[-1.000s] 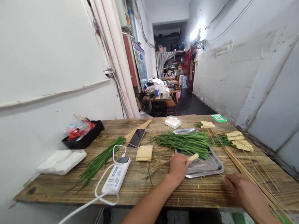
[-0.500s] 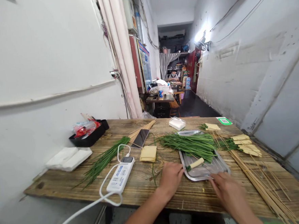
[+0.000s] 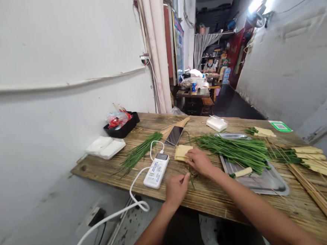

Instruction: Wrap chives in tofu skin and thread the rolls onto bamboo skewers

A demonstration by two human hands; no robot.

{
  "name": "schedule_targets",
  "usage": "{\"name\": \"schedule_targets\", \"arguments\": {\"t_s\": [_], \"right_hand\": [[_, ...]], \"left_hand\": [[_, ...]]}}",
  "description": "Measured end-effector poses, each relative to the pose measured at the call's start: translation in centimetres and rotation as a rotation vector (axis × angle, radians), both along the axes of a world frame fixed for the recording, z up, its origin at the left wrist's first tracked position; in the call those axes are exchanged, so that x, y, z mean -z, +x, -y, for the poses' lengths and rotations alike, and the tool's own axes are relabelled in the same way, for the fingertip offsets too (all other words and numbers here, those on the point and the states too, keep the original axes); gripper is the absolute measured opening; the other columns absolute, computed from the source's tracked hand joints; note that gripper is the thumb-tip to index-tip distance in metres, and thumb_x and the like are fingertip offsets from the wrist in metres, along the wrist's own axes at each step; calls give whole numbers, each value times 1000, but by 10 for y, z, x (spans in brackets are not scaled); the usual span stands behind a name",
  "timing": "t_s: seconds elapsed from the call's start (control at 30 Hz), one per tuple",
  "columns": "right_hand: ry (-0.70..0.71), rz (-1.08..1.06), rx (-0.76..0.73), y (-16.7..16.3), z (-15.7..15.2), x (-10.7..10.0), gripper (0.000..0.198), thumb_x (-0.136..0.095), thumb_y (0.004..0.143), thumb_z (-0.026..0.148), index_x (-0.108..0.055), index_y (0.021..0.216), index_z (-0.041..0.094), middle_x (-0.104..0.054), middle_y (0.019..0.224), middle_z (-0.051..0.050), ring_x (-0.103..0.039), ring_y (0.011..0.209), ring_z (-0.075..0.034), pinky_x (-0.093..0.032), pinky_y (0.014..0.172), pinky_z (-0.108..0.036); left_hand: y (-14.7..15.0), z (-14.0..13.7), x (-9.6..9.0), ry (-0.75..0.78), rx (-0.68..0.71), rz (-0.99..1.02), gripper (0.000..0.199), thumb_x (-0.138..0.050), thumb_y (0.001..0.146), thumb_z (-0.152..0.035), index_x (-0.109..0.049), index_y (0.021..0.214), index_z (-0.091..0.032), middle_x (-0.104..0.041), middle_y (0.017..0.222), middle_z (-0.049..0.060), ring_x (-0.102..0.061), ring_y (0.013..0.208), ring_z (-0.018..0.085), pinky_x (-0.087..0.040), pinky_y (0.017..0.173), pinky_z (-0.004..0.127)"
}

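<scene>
My right hand [image 3: 201, 161] reaches across to the left, its fingertips pinching the right edge of a small stack of pale yellow tofu sheets [image 3: 181, 152]. Close in front of that stack is my left hand [image 3: 177, 188], fingers curled in and thumb alongside, with nothing visible in them. Some loose green strands [image 3: 191, 178] lie between the hands. On the metal tray [image 3: 268, 184] rests one rolled tofu sheet [image 3: 243, 172] around greens on a thin skewer. A large pile of chives [image 3: 235, 149] covers the tray's back part.
A white power bank [image 3: 156, 171] with a cable lies left of my hands, near a phone [image 3: 174, 135] and more chives [image 3: 141, 152]. Finished tofu rolls [image 3: 313, 157] and bamboo skewers [image 3: 310, 187] are at right. Napkins [image 3: 106, 147] and a black box [image 3: 121, 127] stand left. A person [image 3: 210, 65] sits far back.
My right hand has left the tray's front edge and moved left to the tofu stack. My left hand has drawn back from beside the tray's left edge. The view has turned left.
</scene>
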State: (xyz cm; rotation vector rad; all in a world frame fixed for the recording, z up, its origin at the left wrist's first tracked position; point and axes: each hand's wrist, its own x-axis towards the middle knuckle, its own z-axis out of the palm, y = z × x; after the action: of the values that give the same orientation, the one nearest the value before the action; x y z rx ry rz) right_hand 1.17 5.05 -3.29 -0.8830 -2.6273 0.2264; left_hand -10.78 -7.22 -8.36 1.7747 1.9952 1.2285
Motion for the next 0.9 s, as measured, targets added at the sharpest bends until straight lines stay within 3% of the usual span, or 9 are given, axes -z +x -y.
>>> {"name": "schedule_targets", "arguments": {"t_s": [0.2, 0.53, 0.9], "right_hand": [[-13, -4, 42, -13, -16, 17, 18, -54, 89, 22, -69, 82, 16, -64, 92, -7, -53, 89, -18, -38, 79, -28], [-181, -58, 77, -18, -28, 7, 18, -53, 83, 12, -71, 79, 12, -68, 88, -9, -56, 86, -18, -39, 84, -28], [-424, -99, 153, -20, -55, 8, 17, -57, 67, 12, -73, 66, 12, -67, 61, -1, -56, 59, -12, -38, 57, -19]], "left_hand": [[1, 3, 1, -21, 21, 62, 50, -45, 88, -37, -39, 44, -16, -33, 44, -4, -30, 46, 8, -18, 50, 25], [1, 3, 5, -36, 32, 43, 50, -45, 89, -37, -39, 43, -17, -34, 44, -3, -30, 45, 9, -18, 49, 25], [1, 3, 4, -23, 25, 24, 50, -47, 88, -38, -43, 42, -17, -37, 43, -3, -34, 44, 10, -18, 49, 25]]}}
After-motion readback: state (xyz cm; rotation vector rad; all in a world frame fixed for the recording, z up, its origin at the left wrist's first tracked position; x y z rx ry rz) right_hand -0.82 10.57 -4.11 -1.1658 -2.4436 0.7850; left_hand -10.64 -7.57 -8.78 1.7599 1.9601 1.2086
